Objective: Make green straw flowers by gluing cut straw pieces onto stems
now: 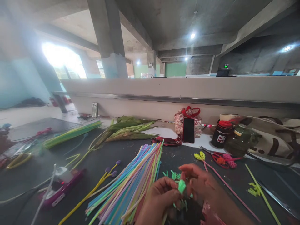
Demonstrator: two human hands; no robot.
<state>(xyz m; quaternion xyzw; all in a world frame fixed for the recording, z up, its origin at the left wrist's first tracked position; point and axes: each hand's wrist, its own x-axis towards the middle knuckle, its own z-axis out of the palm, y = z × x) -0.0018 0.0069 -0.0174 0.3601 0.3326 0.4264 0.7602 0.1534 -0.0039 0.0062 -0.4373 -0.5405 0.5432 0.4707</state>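
Left hand (pixel 164 194), nearest my remote view, pinches a small bright-green ruffled piece (pixel 182 187) right of the bundled long, thin pastel sticks (pixel 133 184); whether the bent-fingered right hand (pixel 200 182) grips too, I can't tell.

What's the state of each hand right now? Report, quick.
Left hand: closed, pinching a small, bright-green, soft-looking tuft.
Right hand: partly open beside the tuft; blur hides whether it touches.

the head-worn view faces forward across a dark tabletop (pixel 130 154) to a pale partition (pixel 140 87) (hands (pixel 163 196) close below).
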